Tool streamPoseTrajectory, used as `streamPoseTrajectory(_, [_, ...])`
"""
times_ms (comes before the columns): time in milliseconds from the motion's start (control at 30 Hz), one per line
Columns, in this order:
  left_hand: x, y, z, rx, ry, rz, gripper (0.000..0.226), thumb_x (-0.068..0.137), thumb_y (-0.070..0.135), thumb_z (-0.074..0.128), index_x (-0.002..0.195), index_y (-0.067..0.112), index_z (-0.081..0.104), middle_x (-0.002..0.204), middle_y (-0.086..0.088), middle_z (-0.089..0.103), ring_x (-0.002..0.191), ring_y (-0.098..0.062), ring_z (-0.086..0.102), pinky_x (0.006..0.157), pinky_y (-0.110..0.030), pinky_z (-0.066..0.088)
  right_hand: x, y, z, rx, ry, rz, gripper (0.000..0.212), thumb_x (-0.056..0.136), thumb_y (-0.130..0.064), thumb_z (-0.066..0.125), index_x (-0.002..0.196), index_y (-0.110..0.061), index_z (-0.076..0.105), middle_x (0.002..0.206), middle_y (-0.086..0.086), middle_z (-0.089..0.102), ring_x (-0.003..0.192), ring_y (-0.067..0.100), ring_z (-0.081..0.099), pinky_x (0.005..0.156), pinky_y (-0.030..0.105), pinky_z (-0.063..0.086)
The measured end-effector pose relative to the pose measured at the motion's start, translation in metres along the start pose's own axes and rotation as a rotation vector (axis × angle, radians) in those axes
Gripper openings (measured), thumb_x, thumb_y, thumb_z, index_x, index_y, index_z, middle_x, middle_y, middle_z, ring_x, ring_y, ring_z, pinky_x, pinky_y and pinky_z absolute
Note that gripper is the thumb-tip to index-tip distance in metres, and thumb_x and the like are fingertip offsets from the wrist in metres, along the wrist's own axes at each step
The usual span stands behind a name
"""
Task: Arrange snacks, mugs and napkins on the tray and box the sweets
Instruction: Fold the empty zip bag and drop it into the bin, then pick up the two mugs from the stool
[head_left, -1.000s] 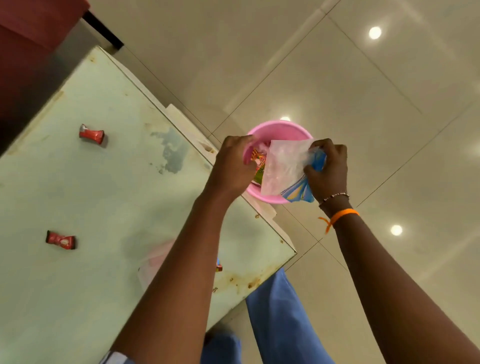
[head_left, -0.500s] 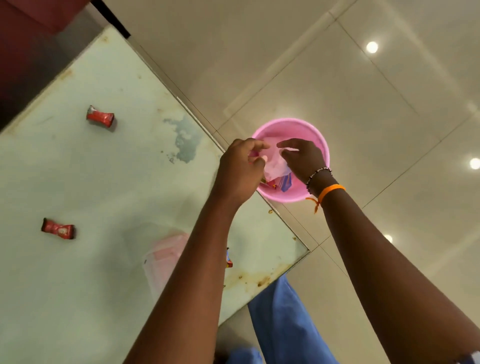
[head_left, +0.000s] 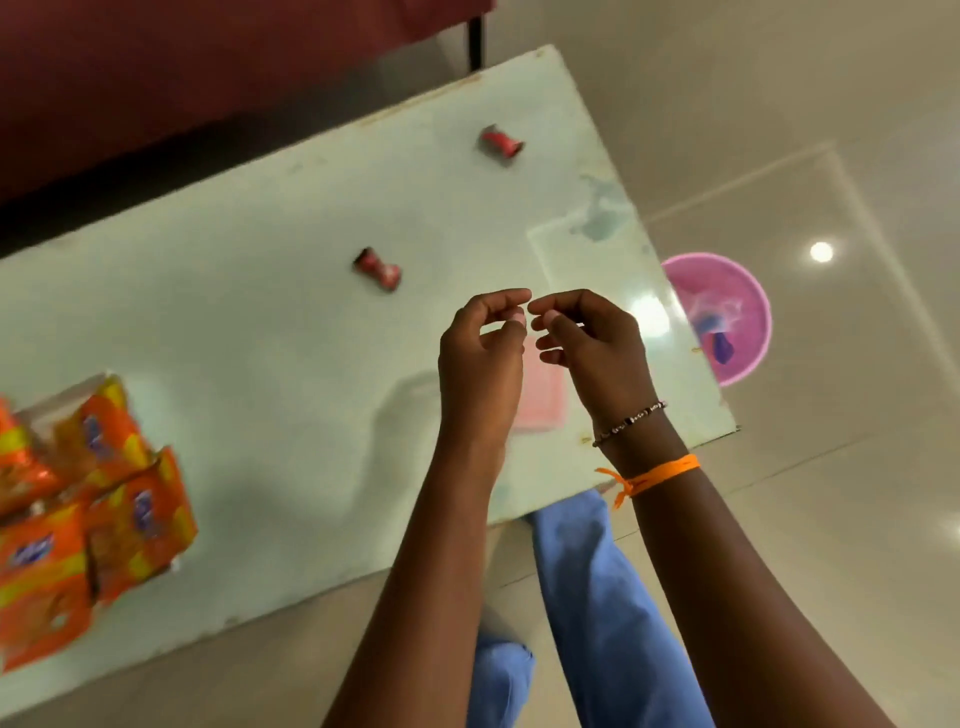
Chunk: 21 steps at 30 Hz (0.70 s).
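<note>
My left hand (head_left: 485, 353) and my right hand (head_left: 589, 343) hover side by side over the pale green table (head_left: 260, 322), fingers loosely curled, fingertips almost touching, nothing in either. A flat pink item (head_left: 543, 400) lies on the table beneath them, partly hidden. Two red wrapped sweets lie further off: one (head_left: 377, 268) just beyond my left hand, the other (head_left: 501, 144) near the far right edge. Several orange snack packets (head_left: 88, 519) are heaped at the table's left front.
A pink basin (head_left: 748, 291) stands on the tiled floor right of the table, holding clear and blue wrappers (head_left: 719, 332). A dark red surface (head_left: 182, 67) lies beyond the table's far edge. My blue trouser leg (head_left: 592, 597) is below the table's front edge.
Both hands have left the pink basin, dropped the clear and blue wrapper into it, and come back over the table. The view has swung left, bringing the orange packets in.
</note>
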<state>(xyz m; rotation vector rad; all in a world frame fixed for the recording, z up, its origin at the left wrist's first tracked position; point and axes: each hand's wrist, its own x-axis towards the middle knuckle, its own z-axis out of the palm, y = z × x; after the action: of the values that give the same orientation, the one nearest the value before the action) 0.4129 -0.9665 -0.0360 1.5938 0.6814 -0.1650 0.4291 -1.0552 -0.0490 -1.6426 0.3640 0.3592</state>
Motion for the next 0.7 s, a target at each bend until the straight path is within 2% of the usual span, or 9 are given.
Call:
streamPoseTrajectory(300, [-0.107, -0.063, -0.245, -0.185, 0.291, 0.008, 0.022, 0.090, 0.008, 0.049, 0.092, 0.025, 0.063, 0.089, 0.009, 0.061, 0.083, -0.012, 0.060, 0.079, -0.027, 0.053, -0.163, 0.015, 0.197, -0.098, -0.305, -0.035, 0.027, 0.088, -0.003, 0.047, 0.076, -0.020, 0.063, 0.066, -0.002, 0.056, 0.051, 0.003, 0.048, 0.051, 0.014, 0.041])
streamPoseTrajectory(400, [-0.133, -0.085, -0.317, -0.236, 0.401, -0.010, 0.026, 0.091, 0.008, 0.049, 0.084, 0.030, 0.061, 0.091, 0.003, 0.061, 0.081, -0.013, 0.059, 0.076, -0.026, 0.053, -0.203, 0.019, 0.257, -0.138, -0.412, -0.051, 0.021, 0.088, -0.002, 0.047, 0.082, -0.013, 0.064, 0.066, -0.002, 0.056, 0.047, 0.000, 0.047, 0.049, 0.012, 0.040])
streamPoseTrajectory(533, [-0.154, -0.109, -0.398, -0.324, 0.542, -0.060, 0.027, 0.090, 0.005, 0.049, 0.080, 0.028, 0.060, 0.090, 0.000, 0.062, 0.078, -0.015, 0.057, 0.074, -0.027, 0.051, -0.241, 0.024, 0.333, -0.192, -0.557, -0.082, 0.018, 0.088, -0.002, 0.048, 0.085, -0.008, 0.065, 0.065, -0.003, 0.056, 0.044, -0.003, 0.047, 0.046, 0.009, 0.039])
streamPoseTrajectory(633, [-0.161, -0.126, -0.453, -0.420, 0.640, -0.090, 0.023, 0.089, 0.004, 0.048, 0.084, 0.022, 0.062, 0.090, -0.007, 0.061, 0.073, -0.012, 0.057, 0.073, -0.025, 0.051, -0.259, 0.029, 0.392, -0.225, -0.665, -0.096, 0.025, 0.087, 0.002, 0.047, 0.076, -0.015, 0.062, 0.064, -0.003, 0.055, 0.043, -0.005, 0.049, 0.044, 0.007, 0.037])
streamPoseTrajectory(700, [-0.158, -0.134, -0.485, -0.462, 0.669, -0.110, 0.020, 0.090, 0.005, 0.048, 0.090, 0.018, 0.063, 0.089, -0.004, 0.060, 0.071, -0.009, 0.057, 0.071, -0.022, 0.051, -0.268, 0.033, 0.427, -0.243, -0.715, -0.078, 0.020, 0.088, 0.002, 0.047, 0.082, -0.009, 0.062, 0.064, -0.001, 0.055, 0.043, -0.006, 0.050, 0.045, 0.008, 0.036])
